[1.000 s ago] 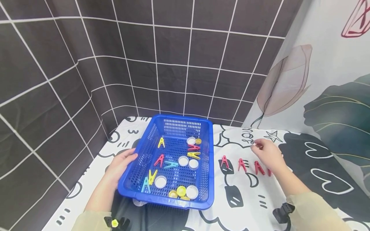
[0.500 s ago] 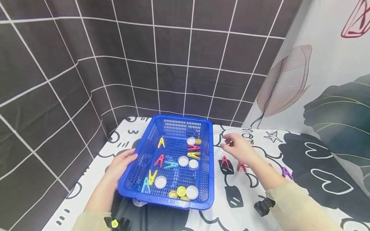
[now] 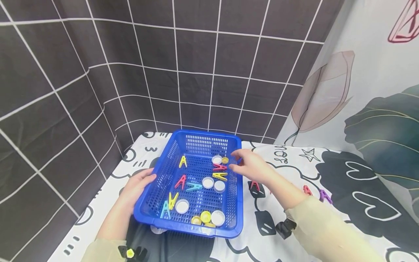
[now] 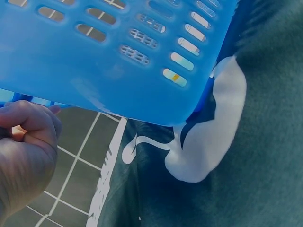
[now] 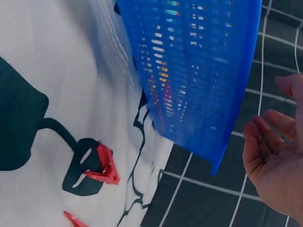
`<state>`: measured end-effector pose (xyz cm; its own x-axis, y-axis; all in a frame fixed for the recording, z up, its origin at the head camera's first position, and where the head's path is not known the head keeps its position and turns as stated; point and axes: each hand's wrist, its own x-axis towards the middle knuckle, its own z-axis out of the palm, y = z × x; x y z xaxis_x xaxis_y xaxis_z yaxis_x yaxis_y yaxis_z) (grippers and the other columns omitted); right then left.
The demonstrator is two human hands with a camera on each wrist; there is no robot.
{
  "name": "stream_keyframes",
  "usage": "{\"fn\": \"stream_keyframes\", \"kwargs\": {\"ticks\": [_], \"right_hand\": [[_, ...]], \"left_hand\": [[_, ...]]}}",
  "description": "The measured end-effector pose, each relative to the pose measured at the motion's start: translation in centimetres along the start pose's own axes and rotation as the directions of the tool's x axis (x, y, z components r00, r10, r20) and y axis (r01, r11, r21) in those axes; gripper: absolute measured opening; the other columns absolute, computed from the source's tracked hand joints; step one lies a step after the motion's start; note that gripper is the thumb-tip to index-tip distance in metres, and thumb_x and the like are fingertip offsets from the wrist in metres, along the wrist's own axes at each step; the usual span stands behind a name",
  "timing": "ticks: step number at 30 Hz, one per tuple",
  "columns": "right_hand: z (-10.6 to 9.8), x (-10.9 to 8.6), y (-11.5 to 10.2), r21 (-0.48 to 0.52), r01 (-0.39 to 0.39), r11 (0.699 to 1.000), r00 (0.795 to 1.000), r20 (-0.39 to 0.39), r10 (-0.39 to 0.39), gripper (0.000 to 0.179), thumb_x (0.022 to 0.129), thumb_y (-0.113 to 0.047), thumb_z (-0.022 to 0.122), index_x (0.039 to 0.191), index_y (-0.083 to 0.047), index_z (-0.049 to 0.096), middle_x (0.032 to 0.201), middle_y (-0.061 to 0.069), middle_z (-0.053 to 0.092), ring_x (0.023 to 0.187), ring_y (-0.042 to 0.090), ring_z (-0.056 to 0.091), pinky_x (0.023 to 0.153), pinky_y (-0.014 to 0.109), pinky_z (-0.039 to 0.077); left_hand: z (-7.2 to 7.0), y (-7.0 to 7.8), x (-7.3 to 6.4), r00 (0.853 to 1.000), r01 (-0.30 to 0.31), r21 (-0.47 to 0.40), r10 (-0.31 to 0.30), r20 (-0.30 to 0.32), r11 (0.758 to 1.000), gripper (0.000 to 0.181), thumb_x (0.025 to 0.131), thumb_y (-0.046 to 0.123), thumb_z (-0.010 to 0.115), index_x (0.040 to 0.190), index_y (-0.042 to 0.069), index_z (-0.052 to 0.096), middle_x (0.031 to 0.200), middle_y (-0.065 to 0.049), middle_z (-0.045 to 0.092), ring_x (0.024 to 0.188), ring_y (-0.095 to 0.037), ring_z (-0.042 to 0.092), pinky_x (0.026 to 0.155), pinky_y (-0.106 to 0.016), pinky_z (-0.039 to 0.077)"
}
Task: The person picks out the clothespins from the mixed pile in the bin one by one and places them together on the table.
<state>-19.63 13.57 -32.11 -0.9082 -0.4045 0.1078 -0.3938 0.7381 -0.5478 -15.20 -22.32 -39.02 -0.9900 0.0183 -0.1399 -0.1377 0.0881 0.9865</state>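
A blue perforated plastic basket [image 3: 183,227] stands in the middle of the head view. My left hand [image 3: 135,187] grips its left rim, fingers curled there, as the left wrist view shows too. Inside lie several clothespins, among them a yellow clothespin [image 3: 183,162], a red clothespin [image 3: 180,182] and a teal clothespin [image 3: 194,186]. White bottle caps [image 3: 182,206] and yellow bottle caps [image 3: 205,217] lie among them. At the right rim hovers my right hand [image 3: 252,165]; in the right wrist view its fingers are loosely bent, with nothing between them, beside the basket wall [image 5: 199,94].
Right of the basket, on the patterned white cloth [image 3: 242,249], lie a red clothespin [image 3: 254,186], another red clothespin [image 3: 307,190] and a purple clothespin [image 3: 324,196]. My right forearm covers part of this row. A dark tiled-pattern curtain [image 3: 196,51] hangs behind.
My right hand has moved left from above the clothespins on the cloth to the basket's right rim, uncovering the purple clothespin. The left hand and the basket have stayed put.
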Motion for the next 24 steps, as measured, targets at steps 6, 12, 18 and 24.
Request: {"fn": "stream_keyframes", "kwargs": {"ticks": [6,12,18,24], "right_hand": [[0.6,0.7,-1.8,-0.078,0.072,0.994,0.996,0.066,-0.067,0.047,0.083,-0.03,0.067,0.118,0.0,0.058,0.104,0.012,0.06,0.092,0.026,0.059,0.077,0.038,0.052],[1.2,1.5,-3.9,-0.15,0.156,0.976,0.974,0.186,-0.128,0.051,0.083,-0.032,0.067,0.122,-0.001,0.057,0.11,0.013,0.06,0.101,0.026,0.058,0.086,0.04,0.049],[1.4,2.5,-6.3,-0.166,0.165,0.972,0.942,0.32,-0.106,0.057,0.085,-0.037,0.065,0.129,-0.004,0.053,0.122,0.012,0.056,0.109,0.023,0.055,0.093,0.038,0.045],[1.8,3.3,-8.1,-0.203,0.2,0.958,0.913,0.393,-0.107,0.058,0.086,-0.042,0.063,0.132,-0.008,0.051,0.13,0.007,0.054,0.121,0.022,0.047,0.1,0.038,0.039]], "left_hand": [[-0.1,0.0,0.1,1.0,0.003,0.005,-0.003,0.001,1.0,0.051,0.095,0.026,0.054,0.136,-0.002,0.042,0.115,-0.019,0.061,0.09,-0.019,0.064,0.078,-0.032,0.052],[-0.1,0.0,0.1,1.0,0.023,0.016,-0.023,-0.007,1.0,0.048,0.097,0.025,0.051,0.137,-0.001,0.042,0.12,-0.021,0.058,0.093,-0.02,0.063,0.079,-0.031,0.052],[-0.1,-0.1,0.1,1.0,0.021,0.019,-0.021,-0.008,1.0,0.048,0.097,0.025,0.051,0.137,0.0,0.042,0.121,-0.021,0.058,0.093,-0.021,0.063,0.079,-0.031,0.052],[-0.1,0.0,0.1,1.0,0.019,0.018,-0.019,-0.005,1.0,0.049,0.096,0.026,0.052,0.136,-0.001,0.042,0.12,-0.02,0.059,0.093,-0.02,0.064,0.079,-0.031,0.052]]}}
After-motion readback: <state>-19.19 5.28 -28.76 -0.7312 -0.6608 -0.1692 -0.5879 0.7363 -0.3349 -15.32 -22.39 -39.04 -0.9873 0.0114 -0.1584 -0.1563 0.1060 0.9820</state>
